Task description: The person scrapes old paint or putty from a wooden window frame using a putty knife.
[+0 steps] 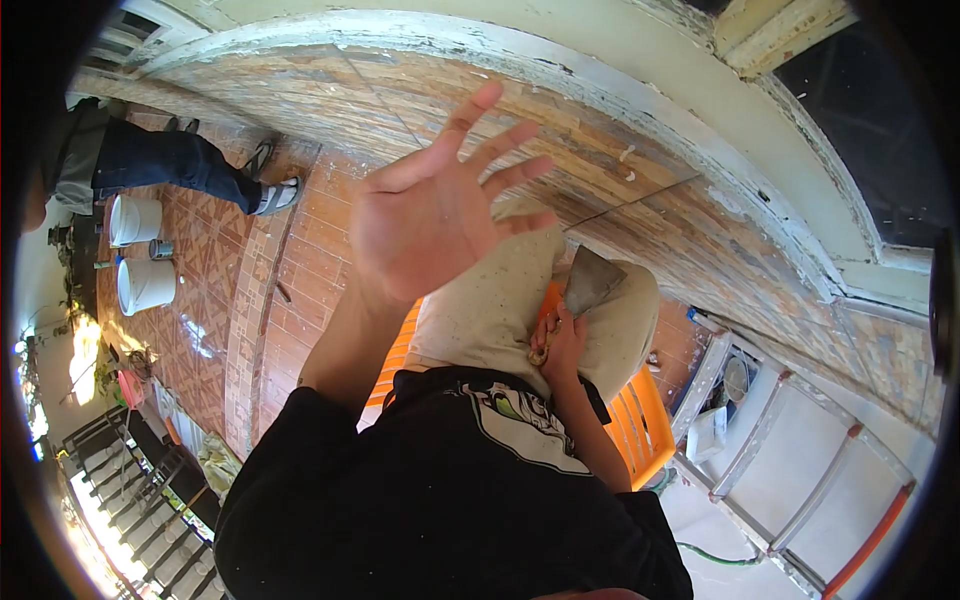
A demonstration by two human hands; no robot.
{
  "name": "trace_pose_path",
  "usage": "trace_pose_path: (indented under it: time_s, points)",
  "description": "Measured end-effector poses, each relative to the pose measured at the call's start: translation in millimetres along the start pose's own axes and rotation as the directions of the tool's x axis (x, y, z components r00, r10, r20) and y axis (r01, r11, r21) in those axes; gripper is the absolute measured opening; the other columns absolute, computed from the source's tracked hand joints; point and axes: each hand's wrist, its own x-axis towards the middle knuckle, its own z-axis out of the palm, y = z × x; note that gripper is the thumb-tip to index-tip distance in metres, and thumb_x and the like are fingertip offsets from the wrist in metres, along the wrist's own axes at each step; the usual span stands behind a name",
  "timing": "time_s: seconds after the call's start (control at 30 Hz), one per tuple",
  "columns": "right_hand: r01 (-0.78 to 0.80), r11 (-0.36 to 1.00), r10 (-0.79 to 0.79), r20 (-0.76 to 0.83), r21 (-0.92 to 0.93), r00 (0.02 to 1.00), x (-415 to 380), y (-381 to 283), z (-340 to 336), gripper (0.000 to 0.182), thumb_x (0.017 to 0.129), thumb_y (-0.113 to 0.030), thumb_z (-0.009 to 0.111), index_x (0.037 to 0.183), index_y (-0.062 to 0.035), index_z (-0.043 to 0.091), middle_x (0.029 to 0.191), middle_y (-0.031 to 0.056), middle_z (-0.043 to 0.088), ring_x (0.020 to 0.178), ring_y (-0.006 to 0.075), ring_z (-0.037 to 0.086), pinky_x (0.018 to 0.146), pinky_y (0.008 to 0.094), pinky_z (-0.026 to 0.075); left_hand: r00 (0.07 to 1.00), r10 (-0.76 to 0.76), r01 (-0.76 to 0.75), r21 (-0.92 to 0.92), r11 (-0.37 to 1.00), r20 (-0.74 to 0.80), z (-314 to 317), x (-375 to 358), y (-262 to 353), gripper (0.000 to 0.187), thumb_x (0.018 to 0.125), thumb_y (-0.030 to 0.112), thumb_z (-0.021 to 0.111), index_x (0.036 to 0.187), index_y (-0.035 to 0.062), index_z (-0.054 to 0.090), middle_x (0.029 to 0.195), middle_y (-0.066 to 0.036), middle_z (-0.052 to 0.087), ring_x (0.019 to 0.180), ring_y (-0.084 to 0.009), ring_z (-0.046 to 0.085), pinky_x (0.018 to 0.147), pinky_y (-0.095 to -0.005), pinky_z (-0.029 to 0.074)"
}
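My left hand (pixel 430 225) is raised in front of me, palm toward my face and fingers spread, with nothing in it. Down at my lap, my right hand (pixel 562 348) grips a putty knife (pixel 592 280). Its broad grey blade points away from me, over my thigh, and most of the handle is hidden by my fingers. Beige trousers (pixel 480 310) with small specks cover my legs. I am seated on an orange plastic chair (pixel 640 430), which shows at both sides of me.
A paint-marked ladder (pixel 780 430) lies to the right, near a white container (pixel 707 433). A wood-patterned tiled wall (pixel 640 165) runs ahead, under a peeling window frame (pixel 830 180). At left, another person's leg (pixel 175 160) stands near two white buckets (pixel 146 287).
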Motion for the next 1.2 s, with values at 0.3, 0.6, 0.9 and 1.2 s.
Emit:
trace_pose_path:
  time_s: [0.3, 0.6, 0.9, 1.2]
  points:
    - [0.033, 0.998, -0.033, -0.004, -0.059, 0.999, 1.6, 5.3, -3.8, 0.020, 0.094, -0.019, 0.053, 0.087, -0.0090, 0.037, 0.064, 0.0038, 0.041, 0.043, 0.0169, 0.043, 0.037, 0.0324, 0.038, 0.967, -0.160, 0.189, -0.139, 0.972, 0.197, 27.9, -6.6, 0.8, 0.057, 0.094, 0.041, 0.048, 0.145, 0.0196, 0.033, 0.151, -0.018, 0.026, 0.138, -0.0371, 0.026, 0.104, -0.0648, 0.027]
    - [0.043, 0.997, -0.045, -0.031, -0.062, 0.998, -0.8, 3.3, 1.5, 0.024, 0.094, -0.020, 0.055, 0.086, -0.0092, 0.035, 0.064, 0.0042, 0.042, 0.042, 0.0169, 0.043, 0.037, 0.0323, 0.038, 0.995, 0.074, -0.099, 0.521, 0.848, 0.069, 38.5, -4.5, 1.5, 0.022, 0.091, 0.018, 0.059, 0.111, 0.0073, 0.057, 0.127, -0.015, 0.054, 0.122, -0.0255, 0.049, 0.097, -0.0423, 0.041]
    - [0.096, 0.985, -0.097, 0.003, -0.143, 0.995, -1.8, 6.7, -0.5, 0.026, 0.095, -0.020, 0.054, 0.082, -0.0082, 0.035, 0.063, 0.0043, 0.042, 0.042, 0.0167, 0.043, 0.037, 0.0327, 0.039, 0.885, 0.367, -0.454, 0.698, 0.553, 0.286, 44.2, -6.8, -4.7, 0.019, 0.077, -0.006, 0.052, 0.091, 0.0068, 0.052, 0.111, -0.011, 0.057, 0.112, -0.0230, 0.054, 0.092, -0.0352, 0.041]
    - [0.151, 0.957, -0.138, 0.067, -0.247, 0.988, -5.3, 6.5, 3.1, 0.028, 0.096, -0.020, 0.053, 0.079, -0.0069, 0.035, 0.053, 0.0045, 0.041, 0.036, 0.0148, 0.042, 0.034, 0.0305, 0.036, 0.738, 0.161, -0.435, 0.280, 0.856, 0.655, 86.9, -36.4, 7.3, 0.013, 0.094, 0.029, 0.058, 0.085, 0.0192, 0.058, 0.105, -0.003, 0.043, 0.101, -0.0268, 0.046, 0.078, -0.0423, 0.045]
